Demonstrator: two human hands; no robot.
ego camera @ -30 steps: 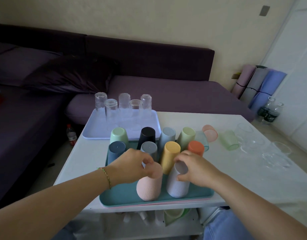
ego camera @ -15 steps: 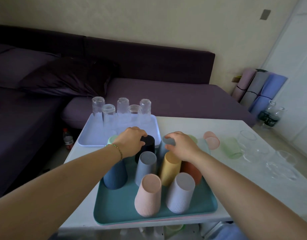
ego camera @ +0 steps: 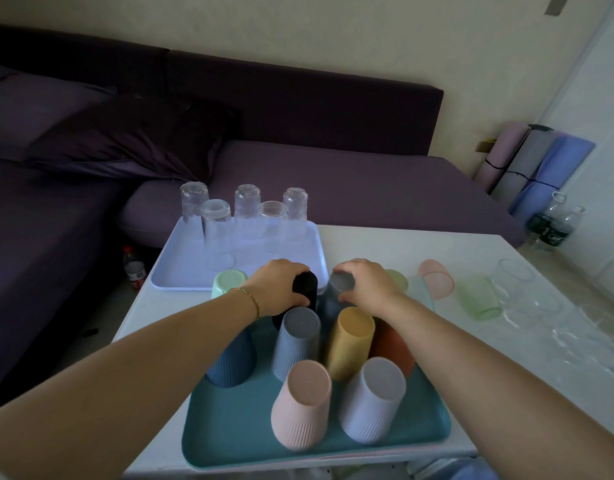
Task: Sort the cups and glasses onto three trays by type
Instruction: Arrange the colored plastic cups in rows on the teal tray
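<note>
A teal tray near the table's front edge carries several upside-down ribbed plastic cups, among them a pink cup, a lavender cup and a yellow cup. My left hand grips the black cup in the tray's back row. My right hand grips the grey-blue cup beside it. A lilac tray behind holds several inverted clear glasses. Pink and green tinted mugs and clear glass cups lie on the table to the right.
The white table stands against a dark purple sofa. Rolled mats and water bottles are on the floor at the right. A small bottle sits on the floor left of the table.
Both hands left the front pink and lavender cups and reached to the back row, where they now hold the black and grey-blue cups. The view tilted down and closer.
</note>
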